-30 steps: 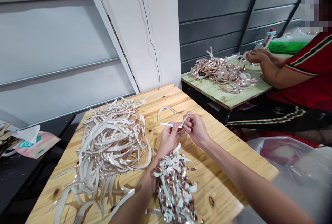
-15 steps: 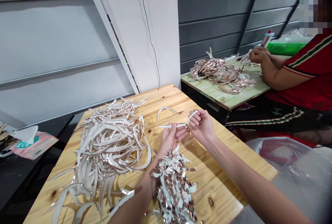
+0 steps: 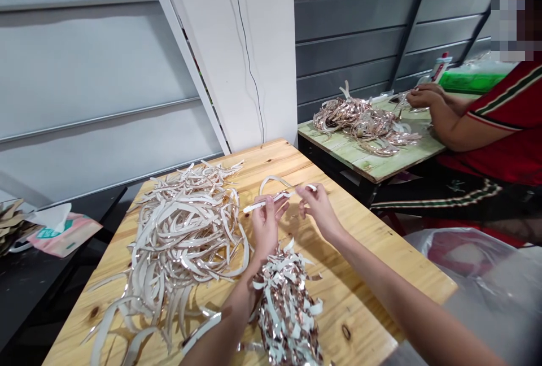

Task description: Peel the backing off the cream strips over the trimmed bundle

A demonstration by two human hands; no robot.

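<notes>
Between both hands, above the wooden table (image 3: 339,292), runs a narrow strip (image 3: 256,205), white on one face and shiny rose-gold on the other. My left hand (image 3: 266,225) pinches it between thumb and fingers. My right hand (image 3: 319,208) grips its right part, with the end poking out past the fingertips. Under my wrists lies a fluffy bundle (image 3: 288,304) of short curled white and metallic strips. To the left of my hands spreads a large tangled heap (image 3: 182,230) of similar long strips. A single curved strip (image 3: 273,179) rests just behind my hands.
At far left a tissue pack (image 3: 70,233) sits on a dark surface. On the right, a co-worker in a red shirt (image 3: 512,129) handles strips at a green table (image 3: 372,168) bearing another shiny pile (image 3: 368,123). A clear plastic bag (image 3: 461,253) stands beside my table.
My right hand has moved slightly left and lower, closer to my left hand. The strip's left end now reaches further left past my left thumb. The view has shifted slightly.
</notes>
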